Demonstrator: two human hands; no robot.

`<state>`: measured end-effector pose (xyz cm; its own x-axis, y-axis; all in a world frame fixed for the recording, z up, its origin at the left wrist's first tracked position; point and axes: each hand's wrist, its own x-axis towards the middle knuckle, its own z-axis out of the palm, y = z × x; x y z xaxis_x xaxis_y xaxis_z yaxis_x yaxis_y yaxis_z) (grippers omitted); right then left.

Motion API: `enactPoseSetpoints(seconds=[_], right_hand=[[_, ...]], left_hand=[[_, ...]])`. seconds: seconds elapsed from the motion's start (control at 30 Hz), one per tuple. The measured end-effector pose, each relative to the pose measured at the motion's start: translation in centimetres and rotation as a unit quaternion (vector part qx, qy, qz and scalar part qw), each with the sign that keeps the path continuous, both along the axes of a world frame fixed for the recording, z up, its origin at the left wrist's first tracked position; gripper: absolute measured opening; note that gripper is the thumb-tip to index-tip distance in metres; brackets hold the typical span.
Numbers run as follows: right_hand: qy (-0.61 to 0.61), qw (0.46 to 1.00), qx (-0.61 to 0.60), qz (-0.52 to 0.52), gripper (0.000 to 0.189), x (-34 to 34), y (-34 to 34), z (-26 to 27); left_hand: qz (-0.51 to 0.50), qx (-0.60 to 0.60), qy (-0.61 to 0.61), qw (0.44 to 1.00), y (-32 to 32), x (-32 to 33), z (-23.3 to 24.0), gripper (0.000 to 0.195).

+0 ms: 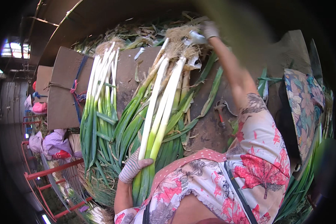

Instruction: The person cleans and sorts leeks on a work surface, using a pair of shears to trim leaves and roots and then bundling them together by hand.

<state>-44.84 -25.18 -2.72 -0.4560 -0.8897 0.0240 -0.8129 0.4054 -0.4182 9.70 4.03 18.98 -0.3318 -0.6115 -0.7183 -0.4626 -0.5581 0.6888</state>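
Note:
My left hand (131, 169), in a striped knit glove, grips several long green onions (162, 112) low on their green part. Their white shafts point away from me, with the bushy roots (190, 51) at the far end. At the far side, my right hand (210, 29) is blurred, beside a torn white peeling (196, 38); whether its fingers hold that peeling is unclear. More unpeeled green onions (134, 100) lie beneath the held ones. To the left rests a bundle of white, cleaned green onions (103, 70) with roots attached.
A red-handled tool (221, 113) lies on the brown work surface (204, 134). Loose peelings (134, 32) pile along the far edge. A tied cardboard panel (65, 84) stands at left, floral cloth (302, 106) at right. Beyond red metal rails (54, 169) another person (56, 142) is bent over.

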Motion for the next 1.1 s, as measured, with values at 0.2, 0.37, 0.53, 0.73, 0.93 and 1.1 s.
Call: enactPoseSetpoints(seconds=[0.2,0.37,0.53,0.73,0.93,1.1], right_hand=[[-0.238,0.954,-0.123,0.138,0.061,8.4,12.2,4.0],[-0.107,0.981,-0.088,0.139,0.025,14.8,13.9,1.9],[-0.343,0.926,-0.144,-0.073,0.038,1.9,14.2,5.2],[-0.63,0.724,-0.196,0.203,0.075,16.0,17.0,2.2],[-0.411,0.893,-0.085,-0.162,0.03,2.7,15.2,6.0],[-0.052,0.947,-0.249,0.195,0.08,5.6,14.8,5.3]], left_hand=[[0.061,0.162,0.101,0.98,-1.1,0.5,-1.7,0.059],[0.054,0.17,0.123,0.976,-0.6,1.1,-2.7,0.053],[0.055,0.18,0.101,0.977,0.0,2.0,-2.2,0.052],[0.032,0.193,0.121,0.973,-0.5,1.1,-3.7,0.054],[0.014,0.165,0.091,0.982,-0.1,3.1,-3.6,0.052],[-0.045,0.113,0.082,0.989,0.0,3.6,-4.8,0.052]])
